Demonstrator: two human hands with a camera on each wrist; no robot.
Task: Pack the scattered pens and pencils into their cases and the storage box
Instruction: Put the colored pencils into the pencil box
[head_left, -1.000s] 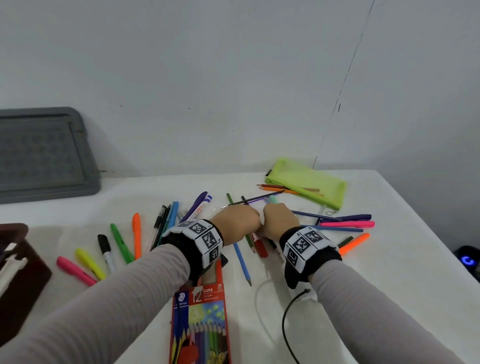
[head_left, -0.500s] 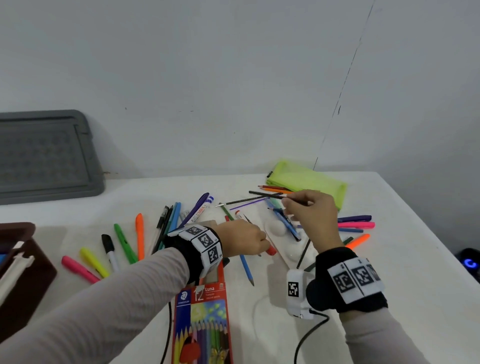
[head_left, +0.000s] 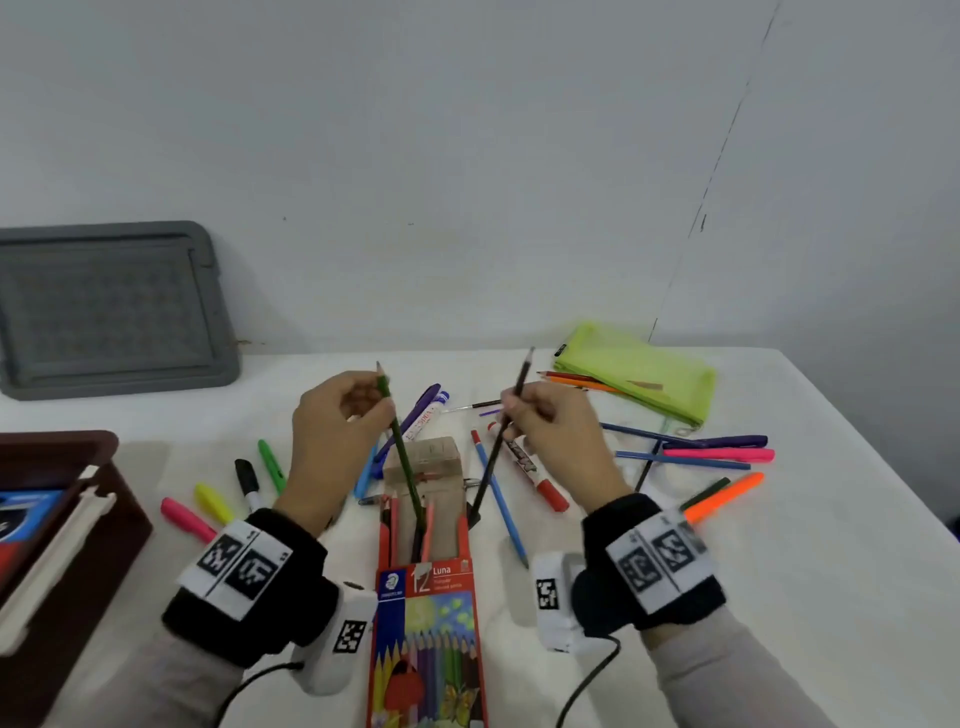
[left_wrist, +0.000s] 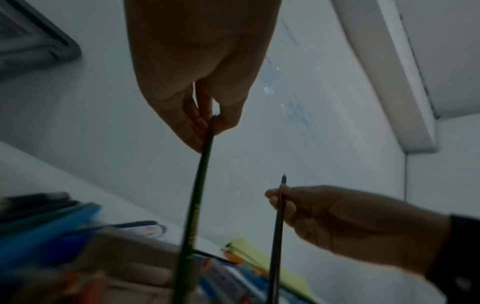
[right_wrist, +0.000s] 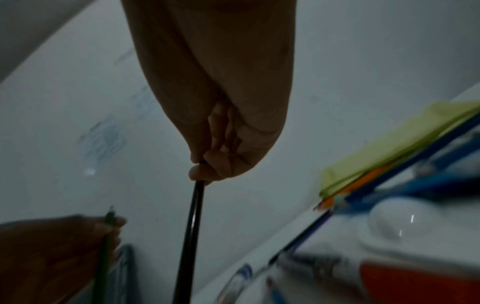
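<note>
My left hand (head_left: 358, 410) pinches a green pencil (head_left: 402, 462) near its tip, point up; its lower end stands inside the open red pencil box (head_left: 426, 587). My right hand (head_left: 524, 415) pinches a black pencil (head_left: 493, 457) the same way, its lower end at the box's right edge. The left wrist view shows the green pencil (left_wrist: 194, 205) and the black pencil (left_wrist: 278, 226) side by side. The right wrist view shows the black pencil (right_wrist: 191, 230) under my fingers. A lime-green pouch (head_left: 634, 371) lies at the back right. Several pens, markers and pencils lie scattered on the white table (head_left: 779, 597).
A brown storage box (head_left: 62, 519) sits at the left edge with items inside. A grey lid (head_left: 104, 306) leans against the wall at back left. Highlighters (head_left: 208, 506) lie left of the pencil box; a red marker (head_left: 535, 470) and blue pencil (head_left: 498, 493) lie right of it.
Both hands rose from the pile, each lifting a pencil upright. The green pencil's end has gone into the red box, and the black one has come down beside it.
</note>
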